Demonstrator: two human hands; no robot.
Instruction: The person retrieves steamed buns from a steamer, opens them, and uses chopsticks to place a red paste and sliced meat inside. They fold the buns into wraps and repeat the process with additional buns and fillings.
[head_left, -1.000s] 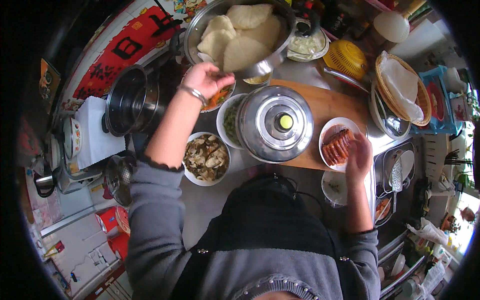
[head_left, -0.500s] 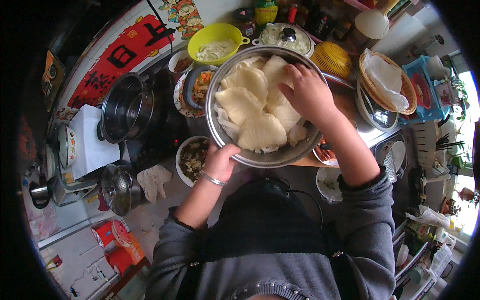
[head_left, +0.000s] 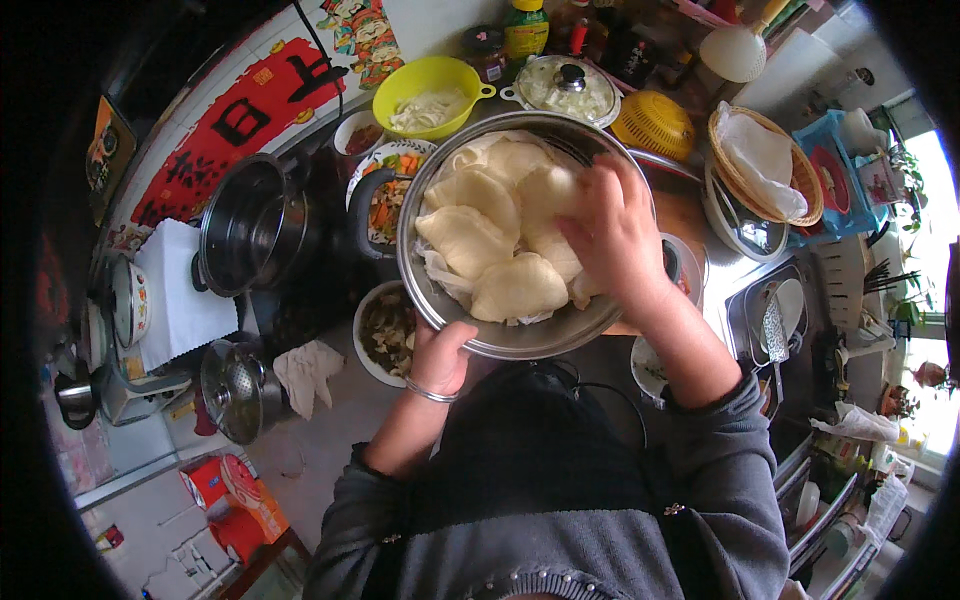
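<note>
Before you: round silver steel pot (head_left: 594,316), your left grip (head_left: 440,358) clamped on its rim; pale folded flatbreads (head_left: 518,288) inside, right grip (head_left: 617,235) over them, closure unclear; step, apparently, handling breads; next calls for steady pot

Left hand (head_left: 440,360) is down low, thumb poking out to the right, other fingers pretty much hidden, with the bare left forearm (head_left: 405,435) slanting up to it. Right hand (head_left: 615,225) sits higher, back facing up, fingers kinda loosely bent, thumb spread well away from them.
</note>
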